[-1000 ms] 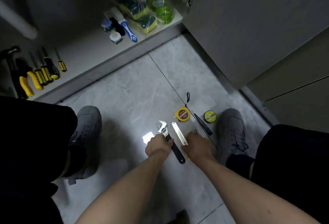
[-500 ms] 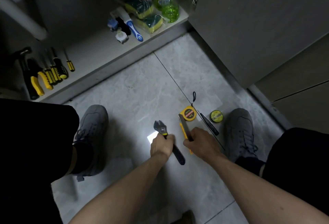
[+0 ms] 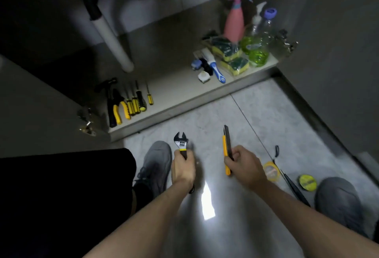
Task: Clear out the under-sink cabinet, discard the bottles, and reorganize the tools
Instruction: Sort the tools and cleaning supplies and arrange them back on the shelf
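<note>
Both hands are up off the tiled floor (image 3: pixel 287 118) and both are loaded. The left hand (image 3: pixel 183 167) grips the adjustable wrench (image 3: pixel 181 141) by its black handle, fingers curled round it, the open metal head pointing toward the under-sink cabinet (image 3: pixel 176 91). The right hand (image 3: pixel 244 165) holds the yellow utility knife (image 3: pixel 226 149), thumb and fingers wrapped round its lower half, tip also aimed at the cabinet.

On the cabinet floor, at its left front corner, a neat row: hammer (image 3: pixel 109 101), pliers (image 3: pixel 120 110) and several screwdrivers (image 3: pixel 139 99) lying side by side, handles toward the cabinet's front edge. At the cabinet's right end stand the bottles: a pink spray bottle (image 3: pixel 234 21), a green clear bottle (image 3: pixel 256 50) with a purple cap behind it. Packed sponges (image 3: pixel 231 56) lie just in front of the bottles, and a blue-and-white brush (image 3: pixel 215 69) beside them (a few small items next to it are too blurred to name). The white drain pipe (image 3: pixel 114 42) slants down into the middle of the cabinet.

Out on the floor, well in front of the cabinet's right end, near the right hand: a yellow tape measure (image 3: pixel 271 170), a long dark tool (image 3: pixel 295 190) and a small round green-labelled tin (image 3: pixel 307 181). Grey shoes (image 3: pixel 158 161) flank the scene
</note>
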